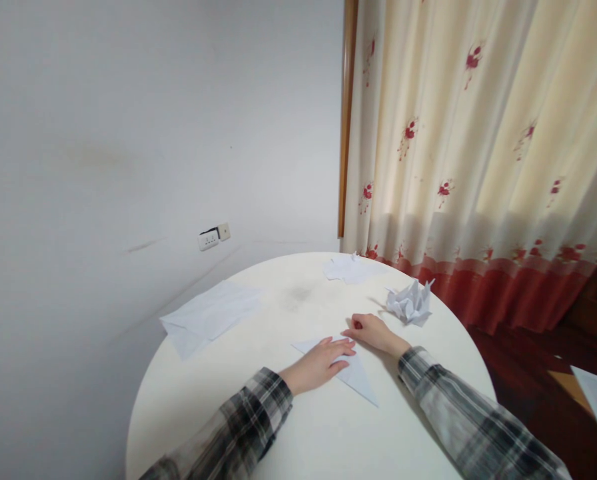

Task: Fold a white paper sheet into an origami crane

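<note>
A white sheet folded into a long triangle (359, 380) lies on the round white table (238, 407). My left hand (321, 363) rests flat on it, fingers stretched out towards the right. My right hand (373, 331) sits at the triangle's far corner, its fingers curled and pressed down on the paper's edge. Both forearms wear plaid sleeves.
A crumpled paper shape (410, 303) lies just beyond my right hand. Loose white sheets (209, 315) overhang the table's left rim, and another torn piece (347, 269) is at the far edge. A flowered curtain (478, 167) hangs behind, with a wall socket (213, 237) to the left.
</note>
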Demonstrator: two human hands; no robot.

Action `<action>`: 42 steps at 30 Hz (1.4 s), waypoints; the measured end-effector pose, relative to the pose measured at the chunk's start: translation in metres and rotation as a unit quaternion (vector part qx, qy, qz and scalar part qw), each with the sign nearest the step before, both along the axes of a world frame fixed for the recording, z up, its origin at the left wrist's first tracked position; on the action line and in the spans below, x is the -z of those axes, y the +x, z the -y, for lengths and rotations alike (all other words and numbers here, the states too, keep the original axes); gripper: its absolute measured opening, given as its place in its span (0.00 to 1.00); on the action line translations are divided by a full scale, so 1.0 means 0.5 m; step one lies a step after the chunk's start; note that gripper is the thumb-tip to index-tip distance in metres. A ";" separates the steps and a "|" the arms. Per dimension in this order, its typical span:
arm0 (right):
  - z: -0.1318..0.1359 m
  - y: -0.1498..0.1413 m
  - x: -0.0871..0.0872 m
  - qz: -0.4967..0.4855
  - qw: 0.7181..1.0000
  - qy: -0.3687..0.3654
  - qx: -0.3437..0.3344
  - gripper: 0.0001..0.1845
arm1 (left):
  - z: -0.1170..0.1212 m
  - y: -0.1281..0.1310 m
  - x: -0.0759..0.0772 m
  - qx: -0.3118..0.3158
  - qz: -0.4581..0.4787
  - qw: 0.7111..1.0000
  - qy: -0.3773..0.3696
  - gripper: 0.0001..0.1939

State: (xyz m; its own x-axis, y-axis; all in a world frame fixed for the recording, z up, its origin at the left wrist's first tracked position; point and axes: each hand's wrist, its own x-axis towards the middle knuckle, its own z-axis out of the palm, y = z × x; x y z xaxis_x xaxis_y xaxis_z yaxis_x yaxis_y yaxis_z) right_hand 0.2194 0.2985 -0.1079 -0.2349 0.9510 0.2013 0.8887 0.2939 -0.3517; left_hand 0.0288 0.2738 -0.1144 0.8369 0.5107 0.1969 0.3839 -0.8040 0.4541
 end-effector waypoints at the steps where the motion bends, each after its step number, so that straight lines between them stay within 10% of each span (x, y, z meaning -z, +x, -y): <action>1: -0.002 0.002 0.001 -0.004 1.000 -0.001 -0.002 0.15 | 0.000 0.000 0.000 0.000 0.001 1.000 0.000 0.13; 42: -0.017 0.003 0.004 -0.049 0.999 -0.006 0.009 0.22 | 0.003 0.000 -0.005 -0.004 -0.002 1.000 -0.008 0.13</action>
State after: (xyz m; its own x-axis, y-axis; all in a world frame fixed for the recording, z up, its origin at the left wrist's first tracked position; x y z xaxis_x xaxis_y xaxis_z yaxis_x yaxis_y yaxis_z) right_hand 0.2209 0.3073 -0.1100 -0.1975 0.9572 0.2115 0.8554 0.2737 -0.4398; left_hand 0.0289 0.2726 -0.1121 0.8337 0.5202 0.1853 0.3921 -0.7939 0.4647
